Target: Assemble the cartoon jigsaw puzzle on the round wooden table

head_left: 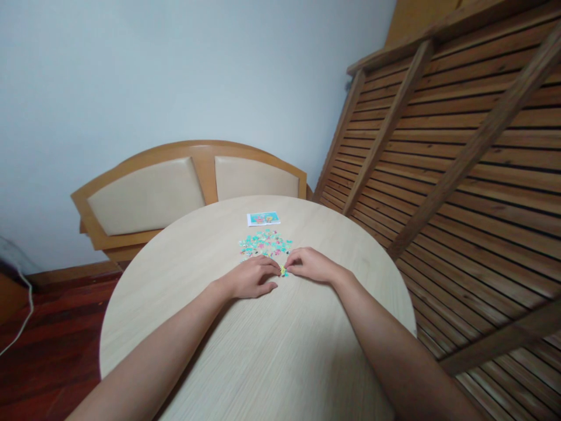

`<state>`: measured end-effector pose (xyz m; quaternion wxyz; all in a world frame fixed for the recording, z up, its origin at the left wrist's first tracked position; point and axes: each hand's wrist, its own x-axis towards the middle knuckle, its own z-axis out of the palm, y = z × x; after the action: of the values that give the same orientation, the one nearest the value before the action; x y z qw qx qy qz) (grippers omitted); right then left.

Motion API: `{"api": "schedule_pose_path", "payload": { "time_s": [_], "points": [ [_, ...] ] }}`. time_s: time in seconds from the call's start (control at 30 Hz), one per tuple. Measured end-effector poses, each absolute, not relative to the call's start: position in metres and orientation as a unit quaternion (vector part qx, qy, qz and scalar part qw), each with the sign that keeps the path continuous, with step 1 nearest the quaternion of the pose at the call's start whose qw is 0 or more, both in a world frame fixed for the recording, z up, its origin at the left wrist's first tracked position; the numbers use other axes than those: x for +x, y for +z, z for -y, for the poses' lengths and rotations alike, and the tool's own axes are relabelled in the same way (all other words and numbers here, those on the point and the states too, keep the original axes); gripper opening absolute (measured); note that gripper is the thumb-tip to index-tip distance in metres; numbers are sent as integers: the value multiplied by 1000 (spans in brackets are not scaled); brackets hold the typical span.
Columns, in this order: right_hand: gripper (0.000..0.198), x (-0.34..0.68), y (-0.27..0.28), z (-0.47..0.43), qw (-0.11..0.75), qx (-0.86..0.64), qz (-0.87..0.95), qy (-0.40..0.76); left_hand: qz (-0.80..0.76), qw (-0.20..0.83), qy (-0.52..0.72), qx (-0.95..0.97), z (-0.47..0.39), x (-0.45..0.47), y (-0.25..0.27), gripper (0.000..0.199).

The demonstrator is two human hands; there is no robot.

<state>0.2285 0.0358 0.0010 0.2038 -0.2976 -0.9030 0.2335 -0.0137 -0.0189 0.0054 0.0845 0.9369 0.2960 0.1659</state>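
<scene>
Sm. yellow-&-teal cluster of pcs (283,271) lies on the round tabletop (254,356) betw. L hand (254,277) & R hand (309,264), just nearer the wearer than the loose pcs (265,241); pic card (263,218) beyond. Risk: w/ fingers this close, a sideways nudge could prob. split the cluster or scatter loose pcs. L: palm down, thumb apart, fingertips at cluster's edge, unclenched. R: thumb/index pinched opp. side; can't tell if a pc's gripped.

Puzzle pieces (262,244) lie on worktop (263,351); picture card (263,218) behind, small cluster (283,271) in front, between left hand (255,277) and right hand (307,264). Headboard (204,175) beyond; slatted panel (438,175) right.
</scene>
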Motion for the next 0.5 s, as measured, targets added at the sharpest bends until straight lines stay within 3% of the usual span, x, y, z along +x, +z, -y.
{"api": "schedule_pose_path", "payload": {
  "time_s": [0.27,0.5],
  "points": [
    [32,237,-13,-48,258,-400,872,116,-293,85,169,937,19,-14,5,28],
    [58,238,-25,-53,241,-427,863,120,-295,86,166,937,20,-14,6,28]
  ]
}}
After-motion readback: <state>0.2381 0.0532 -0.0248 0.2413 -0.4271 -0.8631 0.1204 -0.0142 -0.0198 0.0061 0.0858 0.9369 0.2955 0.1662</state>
